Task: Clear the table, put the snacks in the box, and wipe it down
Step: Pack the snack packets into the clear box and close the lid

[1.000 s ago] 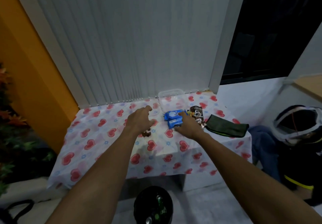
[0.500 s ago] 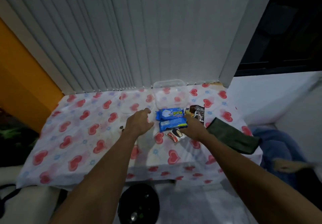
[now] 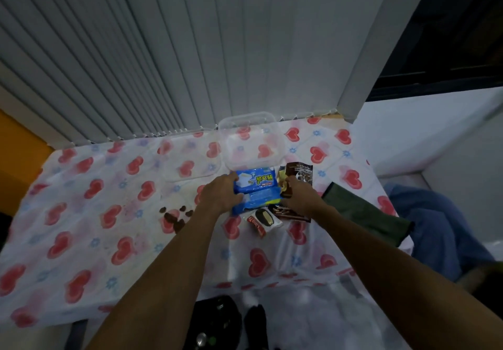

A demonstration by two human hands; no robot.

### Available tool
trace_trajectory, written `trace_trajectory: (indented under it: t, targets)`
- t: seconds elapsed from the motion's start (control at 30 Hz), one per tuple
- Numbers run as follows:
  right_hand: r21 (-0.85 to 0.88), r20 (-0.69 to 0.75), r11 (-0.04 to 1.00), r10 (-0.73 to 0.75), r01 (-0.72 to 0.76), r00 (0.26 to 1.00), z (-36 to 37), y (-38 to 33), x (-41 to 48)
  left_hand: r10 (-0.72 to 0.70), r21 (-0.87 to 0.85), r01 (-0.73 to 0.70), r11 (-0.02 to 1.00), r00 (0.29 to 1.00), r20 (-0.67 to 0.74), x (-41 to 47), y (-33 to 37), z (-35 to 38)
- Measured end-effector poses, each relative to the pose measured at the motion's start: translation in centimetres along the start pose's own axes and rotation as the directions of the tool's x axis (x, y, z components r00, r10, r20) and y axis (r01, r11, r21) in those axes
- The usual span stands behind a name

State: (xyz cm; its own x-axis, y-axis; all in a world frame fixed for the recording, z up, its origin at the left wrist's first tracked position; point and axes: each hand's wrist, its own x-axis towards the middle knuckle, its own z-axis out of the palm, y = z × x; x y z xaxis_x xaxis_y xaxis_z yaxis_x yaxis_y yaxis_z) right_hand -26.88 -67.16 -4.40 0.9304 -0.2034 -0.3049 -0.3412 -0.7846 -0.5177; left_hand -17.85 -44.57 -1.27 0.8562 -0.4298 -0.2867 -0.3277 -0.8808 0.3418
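Note:
Two blue snack packets [image 3: 257,190] lie side by side on the heart-print tablecloth [image 3: 81,213], just in front of a clear plastic box [image 3: 251,142] at the back edge. My left hand [image 3: 220,194] grips the packets' left end and my right hand [image 3: 298,195] grips their right end. A brown snack packet [image 3: 298,171] lies partly under my right hand, and a small red-and-white wrapped snack [image 3: 262,220] lies nearer me. The box's clear lid [image 3: 187,163] lies flat to the left of the box.
Brown crumbs or spilled bits [image 3: 175,216] mark the cloth left of my arms. A dark green cloth [image 3: 364,213] lies at the table's right edge. Vertical blinds [image 3: 190,50] hang behind the table. A black object [image 3: 215,325] sits on the floor below.
The view has come closer to the table. My left hand moved right from the cloth onto the blue packets; both hands now hold them from either end.

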Motion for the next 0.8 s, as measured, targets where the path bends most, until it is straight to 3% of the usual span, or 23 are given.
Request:
trace_trajectory:
  t: [0.27, 0.47, 0.63, 0.8]
  targets:
    - [-0.012, -0.049, 0.999, 0.038, -0.039, 0.998, -1.4, -0.5, 4.9, 0.083, -0.015, -0.082, 0.997, 0.992, 0.1, 4.9, -0.8, 0.8]
    - [-0.088, -0.076, 0.996, 0.008, -0.015, 0.997, -1.3, 0.3, 6.5, 0.115, 0.009, -0.116, 0.993, 0.99, 0.082, 6.7, -0.9, 2.5]
    - [-0.167, -0.185, 0.984, 0.034, -0.065, 0.982, -2.2, 1.0, 7.6, 0.125, 0.05, -0.13, 0.99, 0.989, 0.084, 7.4, -0.6, 3.5]
    - [-0.246, -0.233, 0.969, -0.058, -0.001, 0.971, -2.6, 0.7, 8.6, 0.134, 0.102, -0.139, 0.985, 0.99, 0.046, 7.5, -0.8, 4.3]
